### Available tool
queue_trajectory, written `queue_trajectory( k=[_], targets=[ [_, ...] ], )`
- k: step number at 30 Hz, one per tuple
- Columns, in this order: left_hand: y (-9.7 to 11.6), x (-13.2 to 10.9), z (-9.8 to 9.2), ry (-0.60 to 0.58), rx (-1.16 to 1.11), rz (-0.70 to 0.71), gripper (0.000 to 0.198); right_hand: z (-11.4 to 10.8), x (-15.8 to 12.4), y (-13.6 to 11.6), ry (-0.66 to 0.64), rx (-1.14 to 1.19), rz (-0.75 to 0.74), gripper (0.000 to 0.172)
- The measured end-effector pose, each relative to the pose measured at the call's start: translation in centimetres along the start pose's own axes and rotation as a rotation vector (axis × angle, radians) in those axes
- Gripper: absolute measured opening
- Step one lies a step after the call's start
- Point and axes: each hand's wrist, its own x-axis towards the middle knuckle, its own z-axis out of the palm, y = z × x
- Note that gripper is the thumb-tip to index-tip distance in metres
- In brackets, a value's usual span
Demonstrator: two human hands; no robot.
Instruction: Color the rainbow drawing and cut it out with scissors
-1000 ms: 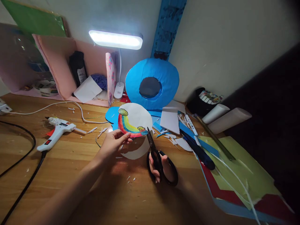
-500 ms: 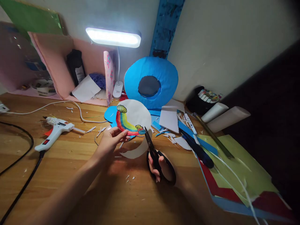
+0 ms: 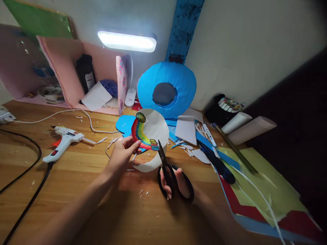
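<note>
Between its thumb and fingers, my left hand (image 3: 125, 149) pinches the edge of a white paper (image 3: 155, 124) bearing a coloured rainbow drawing (image 3: 139, 132) with a small cloud at each end. My right hand (image 3: 176, 183) is closed round the handles of black scissors (image 3: 165, 160). The blade tips are at the paper, beside the lower cloud of the drawing. A curved white strip of paper (image 3: 150, 166) hangs below the drawing, its far end partly cut away from the sheet. Behind the paper, a blue cut-out piece (image 3: 124, 123) is partly hidden.
A white glue gun (image 3: 62, 143) lies left on the wooden table. A lit lamp (image 3: 130, 97) stands by a pink box (image 3: 99, 61). At the back leans a blue ring (image 3: 182, 85). Scraps, a dark blue-handled tool (image 3: 224, 173) and coloured sheets (image 3: 265, 177) lie right.
The scissor handles have spread wider apart. The paper with the rainbow has turned a little and shifted slightly right in view. The whole scene has also shifted slightly right.
</note>
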Motion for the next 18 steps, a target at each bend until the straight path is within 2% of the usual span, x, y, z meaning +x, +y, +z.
queue_trajectory(
  k=[4,18],
  targets=[
    [-0.19,-0.03,0.1,-0.004,-0.001,-0.027,0.041,0.13,0.01,-0.16,0.016,0.01,0.01,0.079],
    [-0.19,0.14,-0.15,0.023,0.014,0.0,0.032,-0.69,-0.21,-0.05,-0.058,-0.148,-0.006,0.072]
  ],
)
